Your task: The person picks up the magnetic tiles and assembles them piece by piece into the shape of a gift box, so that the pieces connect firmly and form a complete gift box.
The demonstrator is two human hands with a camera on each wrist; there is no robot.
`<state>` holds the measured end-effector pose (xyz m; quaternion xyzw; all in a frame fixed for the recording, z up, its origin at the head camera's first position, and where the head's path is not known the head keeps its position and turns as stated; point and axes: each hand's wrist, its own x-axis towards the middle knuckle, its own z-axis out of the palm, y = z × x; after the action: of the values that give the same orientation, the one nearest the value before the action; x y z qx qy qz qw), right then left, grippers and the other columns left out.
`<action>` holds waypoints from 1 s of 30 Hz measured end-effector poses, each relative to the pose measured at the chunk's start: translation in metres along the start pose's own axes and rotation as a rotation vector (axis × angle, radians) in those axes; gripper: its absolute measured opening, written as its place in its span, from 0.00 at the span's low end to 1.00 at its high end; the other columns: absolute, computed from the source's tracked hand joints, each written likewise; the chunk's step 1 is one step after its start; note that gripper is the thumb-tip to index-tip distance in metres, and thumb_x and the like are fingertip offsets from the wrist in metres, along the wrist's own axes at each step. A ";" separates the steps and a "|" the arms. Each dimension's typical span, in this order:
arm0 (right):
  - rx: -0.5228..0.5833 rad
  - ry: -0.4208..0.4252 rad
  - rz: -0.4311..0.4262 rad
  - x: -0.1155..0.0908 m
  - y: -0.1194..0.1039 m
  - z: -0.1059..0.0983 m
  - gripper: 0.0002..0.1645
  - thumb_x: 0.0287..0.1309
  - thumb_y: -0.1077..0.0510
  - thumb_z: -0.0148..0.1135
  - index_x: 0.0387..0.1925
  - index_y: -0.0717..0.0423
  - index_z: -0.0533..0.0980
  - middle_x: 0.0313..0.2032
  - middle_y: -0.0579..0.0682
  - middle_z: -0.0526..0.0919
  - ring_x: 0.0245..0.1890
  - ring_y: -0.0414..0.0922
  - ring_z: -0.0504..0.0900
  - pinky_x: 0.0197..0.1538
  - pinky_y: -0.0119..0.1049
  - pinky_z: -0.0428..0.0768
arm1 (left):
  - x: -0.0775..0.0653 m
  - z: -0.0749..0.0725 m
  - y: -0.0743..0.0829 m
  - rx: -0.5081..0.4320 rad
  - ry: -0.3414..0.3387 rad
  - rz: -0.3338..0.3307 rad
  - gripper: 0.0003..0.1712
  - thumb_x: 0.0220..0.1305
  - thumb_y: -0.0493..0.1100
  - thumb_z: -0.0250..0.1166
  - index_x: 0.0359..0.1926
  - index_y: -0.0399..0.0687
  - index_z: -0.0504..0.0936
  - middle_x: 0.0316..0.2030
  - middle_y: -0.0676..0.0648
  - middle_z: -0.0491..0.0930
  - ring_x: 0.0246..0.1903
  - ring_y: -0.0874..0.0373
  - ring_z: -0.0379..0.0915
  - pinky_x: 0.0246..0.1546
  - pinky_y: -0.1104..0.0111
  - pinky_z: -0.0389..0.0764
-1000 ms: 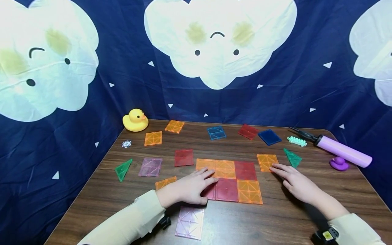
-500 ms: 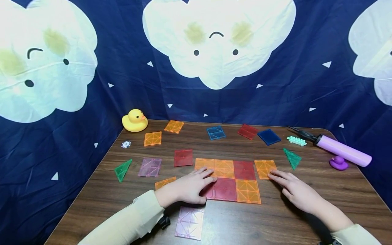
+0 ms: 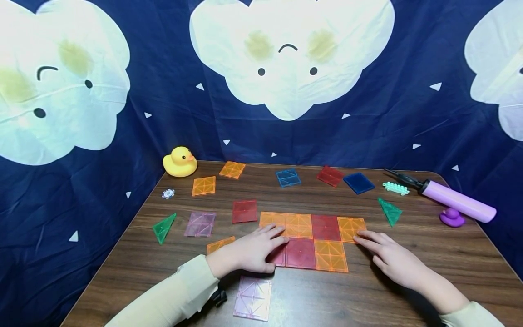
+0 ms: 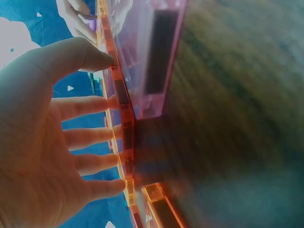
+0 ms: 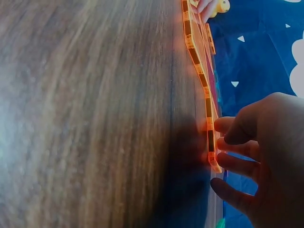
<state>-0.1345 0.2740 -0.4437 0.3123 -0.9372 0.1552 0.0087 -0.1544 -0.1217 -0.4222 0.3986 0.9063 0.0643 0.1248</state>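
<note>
Flat magnetic tiles lie joined in two rows in the head view. Along the back row are two orange tiles, a red tile (image 3: 325, 227) and, at its right end, an orange tile (image 3: 349, 228). The front row shows a red tile (image 3: 300, 253) and an orange tile (image 3: 331, 255). My left hand (image 3: 255, 250) rests spread on the left part of this block, hiding some of it; its fingertips touch the tiles in the left wrist view. My right hand (image 3: 394, 256) touches the right-end orange tile with its fingertips, fingers extended.
A pink tile (image 3: 252, 298) lies before the left hand. Around the block are a loose red tile (image 3: 244, 211), a purple tile (image 3: 200, 224), green triangles, blue tiles and more orange ones. A yellow duck (image 3: 180, 161), purple duck (image 3: 452, 218) and lilac pump (image 3: 458, 202) stand farther out.
My right hand has slid the orange tile toward me and leftward, from apart to against the back row's red tile. My left hand has stayed in place on the block.
</note>
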 end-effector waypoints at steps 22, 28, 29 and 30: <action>-0.035 0.108 -0.001 0.022 -0.005 0.002 0.17 0.56 0.69 0.68 0.46 0.53 0.81 0.47 0.49 0.80 0.49 0.53 0.79 0.52 0.55 0.80 | -0.011 -0.004 -0.016 -0.017 0.069 -0.021 0.35 0.67 0.51 0.65 0.72 0.45 0.71 0.73 0.38 0.63 0.73 0.38 0.56 0.71 0.49 0.60; -0.029 0.101 -0.008 0.026 0.001 0.000 0.16 0.56 0.68 0.68 0.47 0.54 0.82 0.46 0.49 0.80 0.48 0.52 0.79 0.51 0.55 0.80 | -0.013 -0.008 -0.026 0.016 0.155 -0.039 0.31 0.67 0.48 0.66 0.68 0.40 0.74 0.70 0.34 0.67 0.71 0.33 0.59 0.67 0.43 0.64; -0.028 0.103 -0.008 0.027 0.004 -0.001 0.16 0.57 0.68 0.68 0.47 0.54 0.82 0.46 0.50 0.80 0.48 0.53 0.79 0.51 0.55 0.80 | -0.014 -0.008 -0.026 0.012 0.154 -0.042 0.31 0.67 0.48 0.66 0.68 0.41 0.74 0.70 0.34 0.67 0.71 0.33 0.59 0.67 0.43 0.65; -0.025 0.104 -0.006 0.030 0.007 -0.003 0.15 0.58 0.68 0.67 0.48 0.56 0.82 0.46 0.51 0.80 0.48 0.54 0.80 0.51 0.56 0.79 | -0.014 -0.008 -0.026 0.007 0.146 -0.044 0.32 0.68 0.49 0.66 0.68 0.41 0.74 0.71 0.35 0.66 0.71 0.33 0.58 0.67 0.43 0.64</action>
<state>-0.1628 0.2633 -0.4398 0.3066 -0.9364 0.1593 0.0618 -0.1656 -0.1500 -0.4175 0.3734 0.9217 0.0872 0.0581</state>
